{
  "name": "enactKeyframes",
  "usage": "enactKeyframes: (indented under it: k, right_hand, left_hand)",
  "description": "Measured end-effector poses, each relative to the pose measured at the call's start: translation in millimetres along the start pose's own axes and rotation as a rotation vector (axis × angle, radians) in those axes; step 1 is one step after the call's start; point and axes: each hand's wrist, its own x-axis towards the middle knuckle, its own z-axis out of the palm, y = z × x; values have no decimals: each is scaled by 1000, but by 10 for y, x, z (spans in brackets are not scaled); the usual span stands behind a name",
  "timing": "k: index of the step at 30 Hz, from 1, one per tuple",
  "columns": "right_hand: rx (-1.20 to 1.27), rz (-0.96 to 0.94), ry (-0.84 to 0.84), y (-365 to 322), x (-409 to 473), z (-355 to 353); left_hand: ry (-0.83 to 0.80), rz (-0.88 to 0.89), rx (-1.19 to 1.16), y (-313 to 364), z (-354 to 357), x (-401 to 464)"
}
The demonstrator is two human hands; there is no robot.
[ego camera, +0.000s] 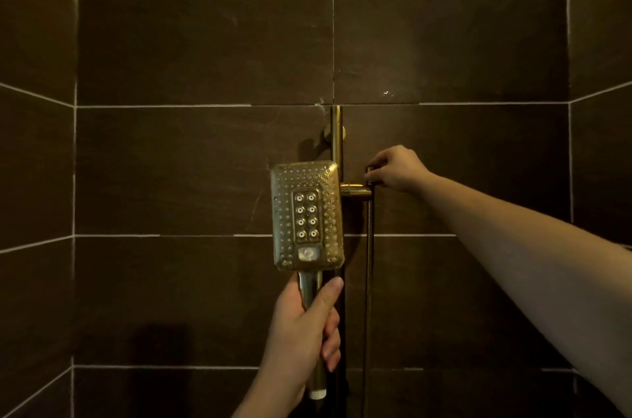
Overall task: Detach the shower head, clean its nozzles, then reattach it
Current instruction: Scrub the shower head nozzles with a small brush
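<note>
**Shower head off the hose, held beside the rail**

Your left hand (301, 325) was wrapped around the handle of the gold shower head (306, 215), nozzles facing you, its threaded end bare below your palm. The head stood upright just in front of the vertical rail (336, 133), hiding part of it. Your right hand (396, 168) pinched the top end of the hose (369, 280) at the holder bracket (355, 191); the hose hung straight down beside the rail. Dark wall tiles (205, 41) surrounded everything.
</note>
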Motion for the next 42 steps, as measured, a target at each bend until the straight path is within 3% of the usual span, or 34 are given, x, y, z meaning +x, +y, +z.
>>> enactKeyframes:
  k: [5, 15, 20, 23, 26, 28, 35, 42]
  right_hand:
    - [-13, -61, 1, -36, 27, 88]
    - [107, 22, 73, 95, -99, 307]
    - [-370, -211, 87, 205, -269, 350]
    - [-522, -210, 1, 240, -264, 278]
    - [-539, -150, -94, 233, -319, 279]
    - [-399, -58, -67, 259, -484, 328]
    - [-69, 57, 61, 463, -1999, 411]
    - [162, 520, -35, 788, -4438, 813]
  left_hand:
    - [5, -16, 12, -28, -25, 18]
    - [43, -45, -26, -152, -145, -46]
    - [43, -63, -7, -224, -163, -78]
    - [41, -83, -13, -272, -106, -89]
    - [23, -86, -18, -315, -19, -124]
    - [10, -79, -25, -331, 23, -166]
    - [-73, -166, -63, -692, -48, -642]
    - [-282, -392, -61, -1405, -209, -1536]
